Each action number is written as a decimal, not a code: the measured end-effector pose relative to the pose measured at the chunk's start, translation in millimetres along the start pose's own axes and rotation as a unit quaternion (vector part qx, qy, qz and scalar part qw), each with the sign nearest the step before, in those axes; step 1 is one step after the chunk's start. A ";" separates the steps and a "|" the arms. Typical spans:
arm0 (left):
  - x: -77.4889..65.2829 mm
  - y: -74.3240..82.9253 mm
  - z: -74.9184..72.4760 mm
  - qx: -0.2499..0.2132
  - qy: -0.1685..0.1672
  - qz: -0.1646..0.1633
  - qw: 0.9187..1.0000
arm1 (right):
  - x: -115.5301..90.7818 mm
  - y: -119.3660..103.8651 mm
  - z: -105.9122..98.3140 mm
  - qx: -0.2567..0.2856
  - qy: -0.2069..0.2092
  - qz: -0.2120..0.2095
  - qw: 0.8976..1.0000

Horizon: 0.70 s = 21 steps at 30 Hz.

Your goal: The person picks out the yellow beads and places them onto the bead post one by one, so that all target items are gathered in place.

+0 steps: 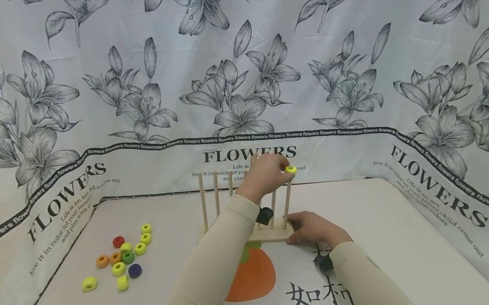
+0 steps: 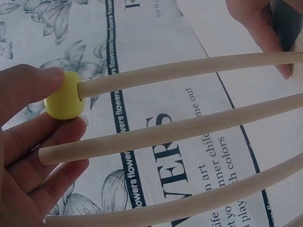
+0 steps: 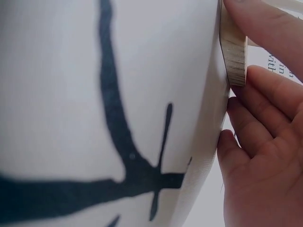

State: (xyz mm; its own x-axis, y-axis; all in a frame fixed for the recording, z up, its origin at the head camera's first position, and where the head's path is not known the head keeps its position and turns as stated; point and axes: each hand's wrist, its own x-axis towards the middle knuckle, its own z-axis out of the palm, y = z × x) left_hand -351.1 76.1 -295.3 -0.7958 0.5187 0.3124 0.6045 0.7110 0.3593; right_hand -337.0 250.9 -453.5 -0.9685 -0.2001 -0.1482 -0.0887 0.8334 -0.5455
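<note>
My left hand [image 1: 267, 173] pinches a yellow bead [image 2: 64, 97] between thumb and fingers at the top of the rightmost peg [image 1: 287, 199]. In the left wrist view the tip of that wooden peg meets the bead's hole. Several upright pegs stand in a row on a wooden base [image 1: 268, 234], partly hidden behind my left forearm. At the base's right end, my right hand [image 1: 313, 228] grips it, with the thumb on one side and the fingers on the other. The right wrist view shows the end of the base [image 3: 235, 61] between them.
Loose beads lie on the table's left side: several yellow ones [image 1: 119, 269], a red bead [image 1: 118, 242], orange ones [image 1: 102, 261], a green bead [image 1: 128, 257] and a dark blue bead [image 1: 135, 270]. A flower-printed cloth [image 1: 343, 103] hangs behind the table [image 1: 383, 226].
</note>
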 end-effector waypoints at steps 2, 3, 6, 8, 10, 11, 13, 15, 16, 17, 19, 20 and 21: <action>0.0 0.0 0.1 0.001 -0.002 -0.003 1.000 | 0.3 0.3 -0.1 0.002 0.002 0.000 1.000; 0.1 0.1 0.1 0.002 -0.003 -0.005 1.000 | 0.5 0.8 0.0 0.003 0.003 -0.002 1.000; 0.1 -0.3 0.6 0.010 -0.004 -0.009 1.000 | 1.6 2.6 0.2 0.002 0.005 -0.002 1.000; -0.3 -1.2 0.6 0.013 -0.002 -0.010 1.000 | 2.5 3.6 0.5 -0.002 0.005 -0.003 1.000; -0.9 -2.2 0.5 0.016 0.001 -0.011 1.000 | 3.2 4.2 0.7 -0.004 0.004 -0.002 1.000; -1.3 -2.7 0.4 0.014 0.003 -0.010 1.000 | 3.5 4.4 0.8 -0.003 0.005 -0.002 1.000; -1.9 -3.4 -0.1 0.009 0.007 -0.008 1.000 | 4.1 4.6 0.8 -0.001 0.004 0.000 1.000; -2.4 -3.8 -0.7 0.009 0.011 -0.006 1.000 | 4.2 4.7 0.6 0.003 0.003 0.001 1.000; -2.5 -4.0 -1.0 0.009 0.013 -0.004 1.000 | 4.4 4.8 0.5 0.003 0.003 0.002 1.000; -2.6 -4.4 -1.2 0.010 0.015 -0.004 1.000 | 4.6 5.1 0.6 0.003 0.003 0.002 1.000; -3.0 -5.3 -2.0 0.016 0.017 -0.003 1.000 | 5.4 6.1 1.2 0.000 0.004 0.003 1.000; -3.6 -5.8 -2.7 0.016 0.018 -0.004 1.000 | 5.8 6.6 1.4 -0.002 0.005 0.003 1.000; -4.3 -6.5 -3.5 0.015 0.018 -0.006 1.000 | 6.0 6.9 1.5 -0.002 0.005 0.004 1.000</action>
State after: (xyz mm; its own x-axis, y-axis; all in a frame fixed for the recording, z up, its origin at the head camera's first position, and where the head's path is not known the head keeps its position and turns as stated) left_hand -351.5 67.6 -295.9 -0.8010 0.4932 0.3392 0.5930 0.7313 0.3370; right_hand -343.1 254.7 -459.4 -0.9713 -0.1888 -0.1449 -0.0821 0.8374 -0.5404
